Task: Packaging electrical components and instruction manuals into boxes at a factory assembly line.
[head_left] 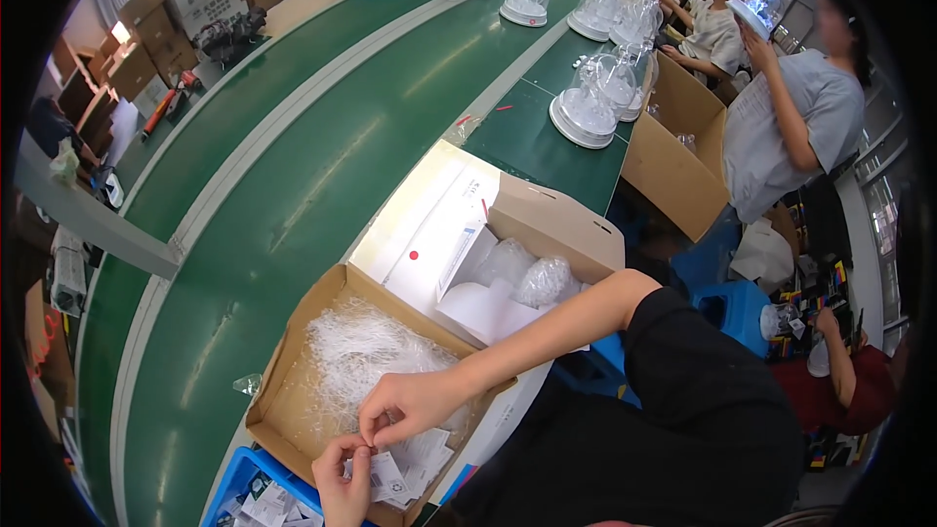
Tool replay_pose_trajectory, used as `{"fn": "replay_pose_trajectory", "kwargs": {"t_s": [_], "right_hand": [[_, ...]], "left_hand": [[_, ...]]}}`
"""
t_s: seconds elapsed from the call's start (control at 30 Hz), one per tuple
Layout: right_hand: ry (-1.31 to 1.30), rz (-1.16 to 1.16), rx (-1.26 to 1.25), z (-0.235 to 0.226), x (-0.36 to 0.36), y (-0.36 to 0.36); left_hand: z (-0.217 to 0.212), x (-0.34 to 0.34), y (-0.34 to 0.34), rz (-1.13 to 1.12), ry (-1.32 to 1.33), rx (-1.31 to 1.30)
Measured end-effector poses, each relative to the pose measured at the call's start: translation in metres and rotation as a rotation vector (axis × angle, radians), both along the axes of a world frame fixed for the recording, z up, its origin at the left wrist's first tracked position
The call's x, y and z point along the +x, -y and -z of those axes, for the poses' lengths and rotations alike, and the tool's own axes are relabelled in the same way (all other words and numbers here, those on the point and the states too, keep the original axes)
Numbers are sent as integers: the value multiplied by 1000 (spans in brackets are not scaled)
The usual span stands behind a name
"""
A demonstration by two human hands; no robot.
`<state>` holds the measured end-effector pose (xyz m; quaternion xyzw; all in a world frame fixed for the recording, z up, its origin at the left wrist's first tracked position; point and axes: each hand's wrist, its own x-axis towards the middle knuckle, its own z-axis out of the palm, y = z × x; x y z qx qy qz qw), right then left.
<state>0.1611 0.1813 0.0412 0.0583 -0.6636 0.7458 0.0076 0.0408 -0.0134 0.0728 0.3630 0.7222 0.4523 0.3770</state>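
Observation:
My left hand and my right hand meet fingertip to fingertip over the near end of a shallow brown cardboard tray. Both are pinched closed; whatever sits between the fingertips is too small to make out. Just under them lie white printed paper tags. Beyond my right hand, a tangled heap of thin clear plastic strands fills the middle of the tray. My right forearm crosses in front of an open white box holding bubble-wrapped items and white paper.
A blue bin with cards stands at the near left. Clear domes on white bases stand along the green bench. A green conveyor curves past at left. At right, a person lifts a lit dome beside an open carton.

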Motion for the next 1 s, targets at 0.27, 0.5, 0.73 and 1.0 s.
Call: {"fn": "replay_pose_trajectory", "kwargs": {"t_s": [0.27,0.5,0.73,1.0], "right_hand": [[42,-29,89,1,0,-2],[49,-17,95,-1,1,-1],[-23,59,65,-8,0,1],[-129,20,192,6,-1,1]], "left_hand": [[-5,-4,0,-22,145,55],[-3,-1,4,-57,26,17],[-13,6,1,48,-3,-24],[-16,13,-11,79,-149,9]]}}
